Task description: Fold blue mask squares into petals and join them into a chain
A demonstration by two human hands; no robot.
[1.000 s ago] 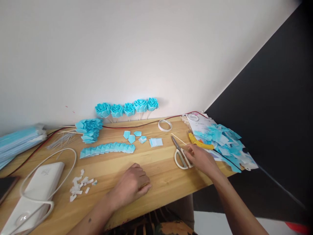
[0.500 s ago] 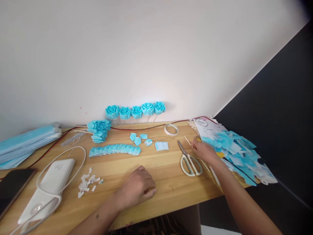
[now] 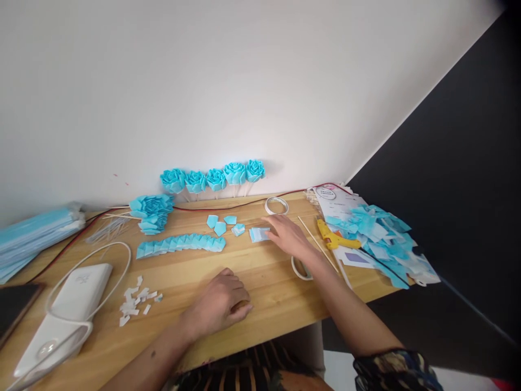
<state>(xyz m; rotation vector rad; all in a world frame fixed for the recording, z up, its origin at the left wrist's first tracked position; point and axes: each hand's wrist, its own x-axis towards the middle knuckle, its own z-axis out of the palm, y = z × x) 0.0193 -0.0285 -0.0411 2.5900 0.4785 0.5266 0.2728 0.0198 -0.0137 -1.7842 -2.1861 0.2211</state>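
My right hand reaches over the table with its fingers stretched out, at the right end of a small stack of pale blue squares. Whether the fingertips touch the stack I cannot tell. The scissors lie mostly hidden under my right hand and forearm; part of a handle loop shows. My left hand rests loosely curled on the table near its front edge, with nothing visible in it. Several folded blue pieces lie just left of the stack. A row of overlapping folded blue petals stretches further left.
Blue fabric flowers on sticks lean against the wall. A tape roll, a thin stick, a yellow glue gun and blue scraps lie right. White snippets, a power bank and a phone lie left.
My right hand has moved left, from beside the thin stick and glue gun to the stack of squares. The left hand stays curled on the table. The view has shifted slightly.
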